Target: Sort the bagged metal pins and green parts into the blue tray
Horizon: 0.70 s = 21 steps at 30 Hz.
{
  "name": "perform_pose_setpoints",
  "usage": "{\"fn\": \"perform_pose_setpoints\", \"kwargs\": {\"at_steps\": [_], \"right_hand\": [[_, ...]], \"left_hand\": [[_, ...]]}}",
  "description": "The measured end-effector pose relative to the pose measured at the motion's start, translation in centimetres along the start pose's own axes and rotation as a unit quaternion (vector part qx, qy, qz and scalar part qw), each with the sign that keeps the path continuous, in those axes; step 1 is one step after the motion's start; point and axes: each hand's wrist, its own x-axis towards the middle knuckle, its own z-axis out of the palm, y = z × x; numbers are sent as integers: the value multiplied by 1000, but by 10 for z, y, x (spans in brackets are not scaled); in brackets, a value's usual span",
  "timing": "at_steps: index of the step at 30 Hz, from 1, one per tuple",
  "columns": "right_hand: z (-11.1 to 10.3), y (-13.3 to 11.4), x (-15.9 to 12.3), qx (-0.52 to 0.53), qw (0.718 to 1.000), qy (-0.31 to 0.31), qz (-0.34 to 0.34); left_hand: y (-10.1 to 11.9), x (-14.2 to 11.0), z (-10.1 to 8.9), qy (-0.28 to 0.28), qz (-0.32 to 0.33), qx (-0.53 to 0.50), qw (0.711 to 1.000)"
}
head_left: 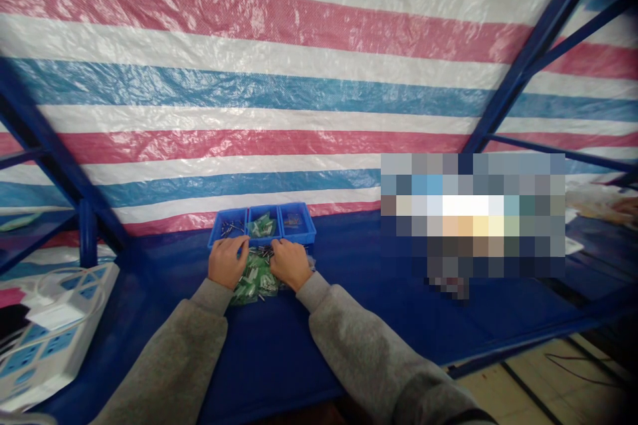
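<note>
My left hand (228, 261) is at the left edge of a pile of small green-and-clear plastic packets (256, 279), its fingers curled and thumb bent in. My right hand (291, 263) is at the pile's right side, fingers closed with the tips down among small metal pieces that look like screws (260, 252). What either hand pinches is hidden or too small to name. Just behind the hands stands a blue three-compartment tray (278, 238). Dark, thin screw-like pieces (232, 228) lie in its left compartment, green packets (262, 226) in the middle, and small brownish pieces (293, 221) in the right.
The blue tabletop (269, 358) runs beneath everything. A white power strip (60, 339) with a charger and cables (57, 309) lies at the left. Blue metal posts (518, 73) frame a striped plastic sheet (279, 86) behind. A pixelated patch hides an area at the right.
</note>
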Motion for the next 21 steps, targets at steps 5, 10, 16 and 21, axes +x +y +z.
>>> {"fn": "perform_pose_setpoints", "kwargs": {"at_steps": [5, 10, 16, 21], "right_hand": [[-6, 2, -2, 2, 1000, 6, 19], [-10, 7, -2, 31, 998, 50, 29], [-7, 14, 3, 175, 972, 150, 39], [2, 16, 7, 388, 896, 211, 35]], "left_hand": [[-1, 0, 0, -3, 0, 3, 1000], [0, 0, 0, 11, 20, -30, 999], [7, 1, -5, 12, 53, -86, 995], [9, 1, -5, -25, 78, -115, 990]]}}
